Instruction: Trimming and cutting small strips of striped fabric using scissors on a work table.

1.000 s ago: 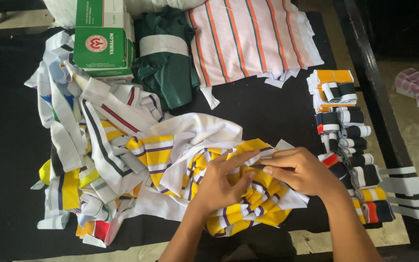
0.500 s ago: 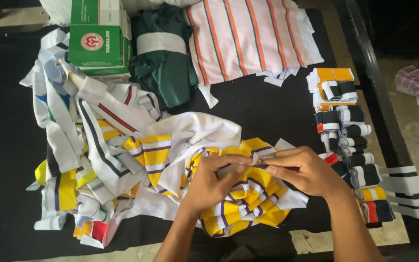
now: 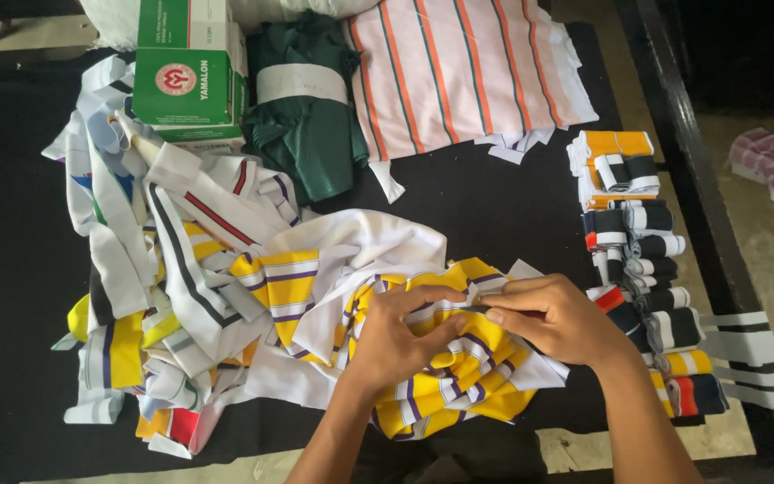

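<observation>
A bundle of yellow, white and purple striped knitted strips lies on the black table near the front edge. My left hand presses on its middle with fingers curled, pinching a strip. My right hand grips the same strip from the right, the fingertips of both hands meeting over the bundle. White fabric spreads just behind the bundle.
A heap of mixed striped strips fills the left side. At the back stand a green and white box, a folded dark green cloth and pink striped fabric. Folded striped collars are stacked along the right edge.
Both hands have shifted slightly on the yellow bundle, working the strip between the fingertips. The view has tilted a little. Everything else stays in place.
</observation>
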